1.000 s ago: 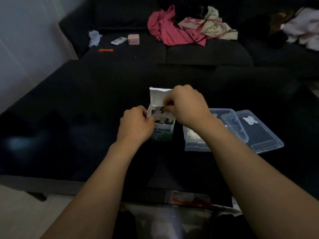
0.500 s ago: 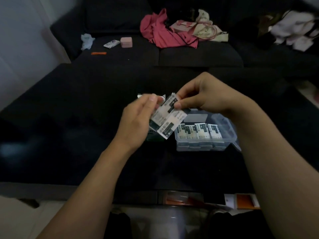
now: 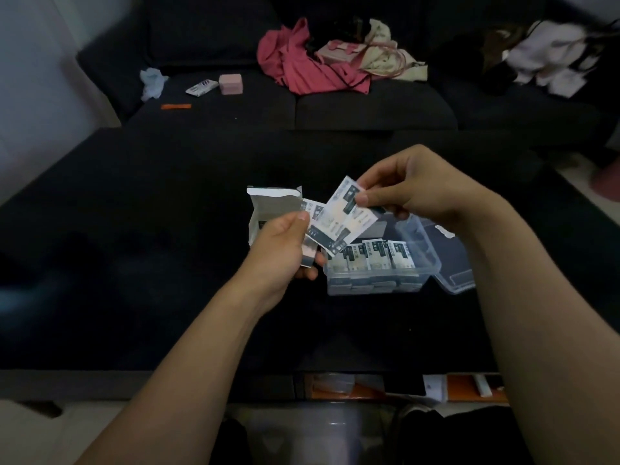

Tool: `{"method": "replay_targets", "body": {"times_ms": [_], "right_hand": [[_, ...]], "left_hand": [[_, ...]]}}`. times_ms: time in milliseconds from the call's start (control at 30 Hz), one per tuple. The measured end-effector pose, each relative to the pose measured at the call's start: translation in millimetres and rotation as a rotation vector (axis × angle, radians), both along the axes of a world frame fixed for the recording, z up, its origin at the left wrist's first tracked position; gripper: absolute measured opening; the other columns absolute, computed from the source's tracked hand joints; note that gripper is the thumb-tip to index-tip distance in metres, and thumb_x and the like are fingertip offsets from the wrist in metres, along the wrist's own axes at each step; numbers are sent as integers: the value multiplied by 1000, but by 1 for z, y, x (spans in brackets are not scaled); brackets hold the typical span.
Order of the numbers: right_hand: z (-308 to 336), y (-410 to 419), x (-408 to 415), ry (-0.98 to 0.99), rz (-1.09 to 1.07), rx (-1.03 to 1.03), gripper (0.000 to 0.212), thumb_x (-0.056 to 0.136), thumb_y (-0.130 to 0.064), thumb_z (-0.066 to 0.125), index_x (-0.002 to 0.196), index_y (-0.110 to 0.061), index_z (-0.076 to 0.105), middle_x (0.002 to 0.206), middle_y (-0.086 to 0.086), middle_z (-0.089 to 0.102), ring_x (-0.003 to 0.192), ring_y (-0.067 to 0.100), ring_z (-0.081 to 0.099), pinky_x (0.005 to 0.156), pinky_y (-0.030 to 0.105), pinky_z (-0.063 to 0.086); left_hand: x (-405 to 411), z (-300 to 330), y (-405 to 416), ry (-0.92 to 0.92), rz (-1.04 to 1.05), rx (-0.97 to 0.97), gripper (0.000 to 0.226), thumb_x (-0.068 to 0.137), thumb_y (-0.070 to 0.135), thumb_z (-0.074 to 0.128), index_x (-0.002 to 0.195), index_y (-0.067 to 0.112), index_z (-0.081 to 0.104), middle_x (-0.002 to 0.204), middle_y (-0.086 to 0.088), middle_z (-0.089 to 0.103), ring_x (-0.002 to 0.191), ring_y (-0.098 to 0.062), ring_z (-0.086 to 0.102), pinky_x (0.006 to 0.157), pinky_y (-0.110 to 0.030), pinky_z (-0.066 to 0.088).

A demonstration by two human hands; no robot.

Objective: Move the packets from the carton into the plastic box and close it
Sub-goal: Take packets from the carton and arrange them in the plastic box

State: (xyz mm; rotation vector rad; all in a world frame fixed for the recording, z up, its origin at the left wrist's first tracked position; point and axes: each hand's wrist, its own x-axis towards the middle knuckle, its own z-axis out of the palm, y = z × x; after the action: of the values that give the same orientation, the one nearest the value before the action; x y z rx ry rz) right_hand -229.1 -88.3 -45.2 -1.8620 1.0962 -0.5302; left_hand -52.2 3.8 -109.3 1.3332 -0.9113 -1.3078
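Dark table [image 3: 134, 263], sofa [image 3: 369, 109] behind, seemingly strewn clothes [image 3: 295, 65]

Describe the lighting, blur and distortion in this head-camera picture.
Head view: dim room light, so the black tabletop swallows detail; the white printed packets between the left hand and right hand are slightly smeared; the corners blur and the table edges bow from the wide lens; the clear plastic box shows faint highlights.

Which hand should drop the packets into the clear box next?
The right hand, probably. It pinches the packets almost directly above the open plastic box. The left hand grips other packets beside the carton, farther from the box.
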Motion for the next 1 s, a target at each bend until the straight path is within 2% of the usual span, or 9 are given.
{"method": "replay_targets", "body": {"times_ms": [133,233,333,400,567,667,733,833,1000], "right_hand": [[-9,5,7,92,86,40,6,90,-13,72,92,-11,78,81,11,75,61,10,55,50,19,41],[-11,5,7,114,98,76,6,89,-12,73,92,-10,78,79,7,76,62,10,58,53,21,44],[-11,4,3,102,103,90,10,85,-10,76,96,-9,77,78,11,74,58,8,57,50,18,44],[-10,2,-3,85,30,83,16,84,-9,76,100,-9,76,77,10,73,60,10,57,50,18,45],[-8,-8,-24,-230,-318,196,16,89,-3,69,104,-1,73,85,12,70,57,5,59,53,13,52],[-10,-1,-16,-410,-332,400,9,90,-1,67,96,3,72,90,15,73,63,10,71,56,14,56],[-15,9,-3,-439,-276,527,10,90,-2,67,95,6,71,85,17,74,65,16,73,57,17,59],[-24,24,16,-223,-169,538,15,91,-13,70,95,1,73,78,14,72,62,17,70,55,23,58],[-23,25,15,199,-44,245,21,89,-27,73,89,-6,76,76,5,74,63,10,66,57,22,53]], "left_hand": [[-7,3,0,101,-71,53,56,108,49,31,119,7,66,75,-7,74,56,-15,64,41,-25,44],[-6,5,0,129,-181,63,67,103,62,27,120,11,67,89,-9,75,61,-16,66,41,-25,46],[-8,3,0,31,-199,71,32,106,37,48,119,14,66,92,-7,76,61,-14,68,41,-23,50],[-10,-1,-1,40,-150,77,23,107,26,49,120,15,64,89,-6,77,60,-12,68,41,-22,51],[-12,-8,-6,21,73,-35,27,111,26,38,116,13,62,80,-5,65,56,-10,61,43,-22,48],[-19,-11,-9,44,117,-85,34,111,31,34,112,11,60,80,-7,61,57,-13,56,44,-24,45],[-25,-9,-10,76,107,-106,43,110,42,34,117,8,60,81,-7,62,58,-13,56,45,-26,45],[-31,-6,-9,86,83,-116,33,107,40,45,118,13,60,87,-4,67,62,-10,62,48,-25,48],[-30,-9,-7,3,69,-94,22,109,25,42,121,19,59,111,-11,67,75,-13,69,47,-24,52]]}}
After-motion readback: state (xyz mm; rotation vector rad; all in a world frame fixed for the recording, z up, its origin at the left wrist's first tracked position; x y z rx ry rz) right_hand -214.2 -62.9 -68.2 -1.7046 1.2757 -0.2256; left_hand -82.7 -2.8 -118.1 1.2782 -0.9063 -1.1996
